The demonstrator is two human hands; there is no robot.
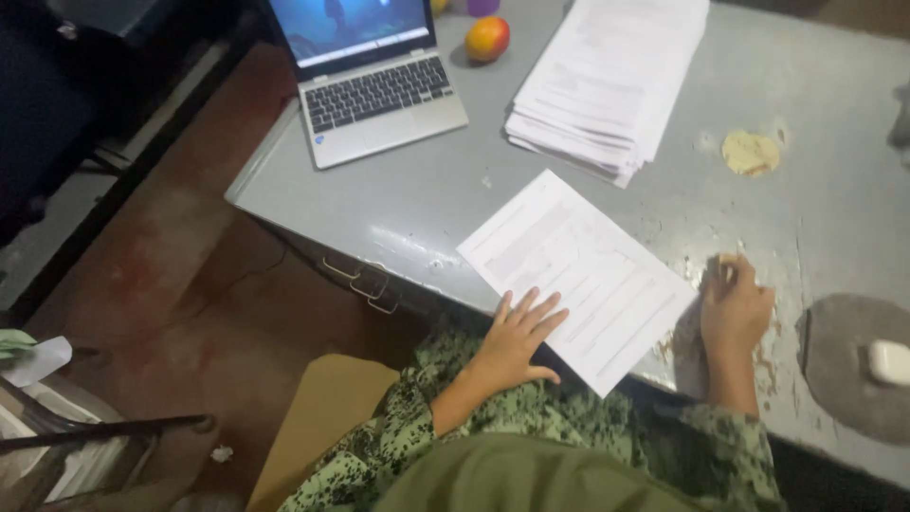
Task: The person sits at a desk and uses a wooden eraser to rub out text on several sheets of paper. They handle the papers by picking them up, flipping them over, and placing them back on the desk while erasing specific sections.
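Note:
A white printed sheet of paper (580,273) lies on the grey metal desk (445,194) near its front edge. My left hand (519,337) rests flat on the sheet's near corner, fingers spread. Just right of the sheet, my right hand (735,305) sits on the desk with its fingers curled; whether it holds something small I cannot tell. Both sleeves are green camouflage.
A thick stack of papers (607,81) lies at the back centre. An open laptop (370,81) stands at the back left with an orange-red fruit (487,39) beside it. A round grey mat (848,365) with a white mouse (889,361) sits at the right. Desk drawer handles (365,283) face the reddish floor.

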